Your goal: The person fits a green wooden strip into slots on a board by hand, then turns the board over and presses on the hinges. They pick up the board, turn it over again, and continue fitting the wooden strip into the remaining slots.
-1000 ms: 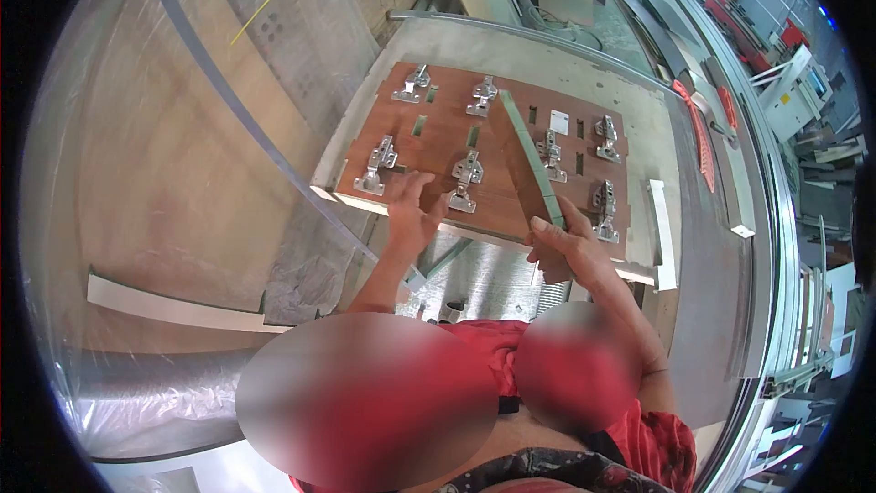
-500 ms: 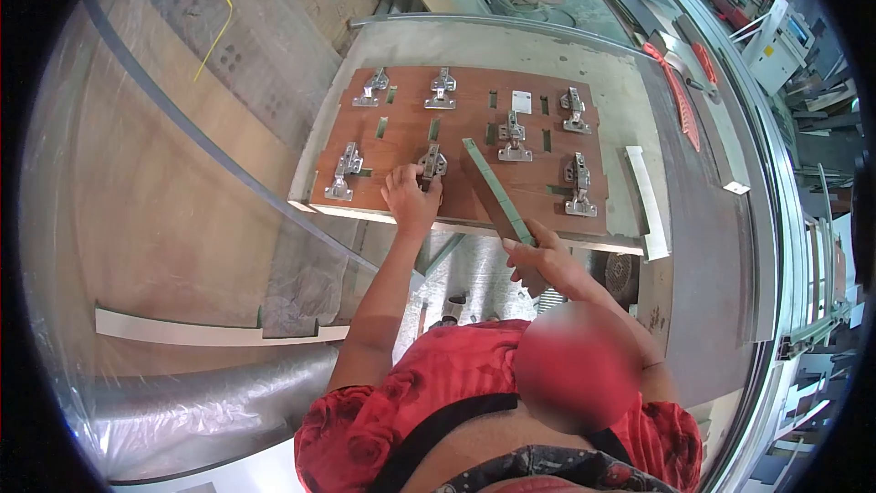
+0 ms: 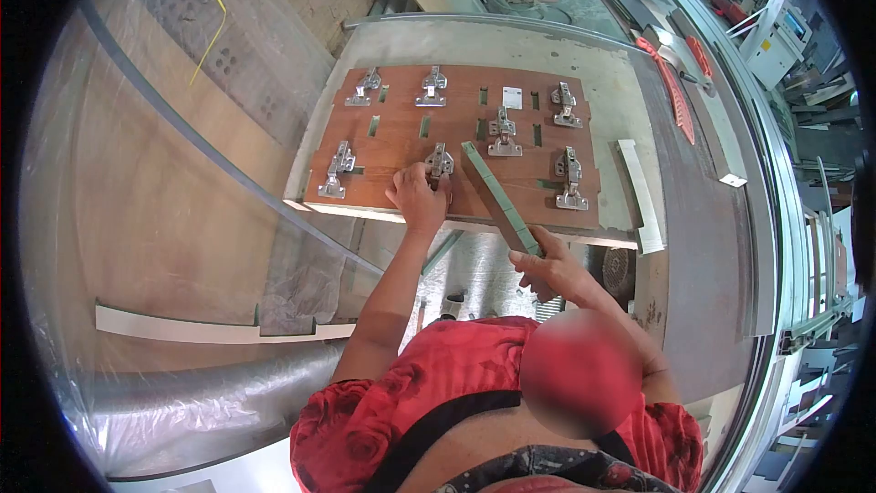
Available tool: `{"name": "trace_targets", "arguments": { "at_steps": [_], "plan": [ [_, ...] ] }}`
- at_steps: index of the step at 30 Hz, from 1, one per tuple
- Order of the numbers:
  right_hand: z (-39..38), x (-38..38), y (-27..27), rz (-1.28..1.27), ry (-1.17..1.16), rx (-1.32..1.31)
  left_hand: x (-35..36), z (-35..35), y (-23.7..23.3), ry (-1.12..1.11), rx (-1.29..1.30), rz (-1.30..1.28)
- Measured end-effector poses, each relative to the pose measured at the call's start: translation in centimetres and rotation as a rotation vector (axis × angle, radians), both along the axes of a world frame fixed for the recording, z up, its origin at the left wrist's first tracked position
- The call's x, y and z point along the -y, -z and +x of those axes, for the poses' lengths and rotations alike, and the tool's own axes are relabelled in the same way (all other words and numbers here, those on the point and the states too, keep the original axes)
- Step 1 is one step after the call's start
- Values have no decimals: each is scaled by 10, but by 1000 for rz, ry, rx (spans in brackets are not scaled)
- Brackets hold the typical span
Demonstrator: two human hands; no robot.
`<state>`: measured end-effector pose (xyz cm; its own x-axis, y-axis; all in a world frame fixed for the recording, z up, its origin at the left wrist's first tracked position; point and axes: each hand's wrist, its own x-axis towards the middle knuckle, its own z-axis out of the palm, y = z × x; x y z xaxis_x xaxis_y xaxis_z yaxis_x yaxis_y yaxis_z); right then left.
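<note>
A reddish-brown wooden board (image 3: 397, 141) with slotted holes lies flat on the worktable. Several metal cabinet hinges (image 3: 338, 171) are spread over it. Near the board's front edge, my left hand (image 3: 420, 198) has its fingers closed around another cabinet hinge (image 3: 440, 161), partly covering its lower end. My right hand (image 3: 552, 269) grips the near end of a narrow wooden strip (image 3: 500, 196) with a green edge marked by cross lines. The strip's far end reaches over the board, between the held hinge and the hinge (image 3: 504, 132) to its right.
A pale L-shaped strip (image 3: 641, 196) lies on the worktable (image 3: 611, 82) to the right. Beyond it, red-handled tools (image 3: 671, 82) rest on a dark panel (image 3: 707, 265). Plastic-wrapped sheets (image 3: 201, 201) stand at the left. A white label (image 3: 512, 98) sits on the board.
My left hand and its hinge have shifted slightly right across the board. The strip in my right hand has moved a little closer to that hinge. The whole view has shifted slightly.
</note>
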<state>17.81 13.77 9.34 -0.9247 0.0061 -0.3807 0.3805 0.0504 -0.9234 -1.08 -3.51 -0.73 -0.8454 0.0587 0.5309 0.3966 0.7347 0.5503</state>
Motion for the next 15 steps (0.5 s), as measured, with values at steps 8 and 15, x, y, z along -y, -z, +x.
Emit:
{"name": "trace_targets", "arguments": {
  "at_steps": [8,15],
  "plan": [
    [4,-7,12,33,-8,23,16,-26,-17,144,99,162],
    [12,-13,39,29,32,96,3,-133,-29,203,101,-39]
  ]
}}
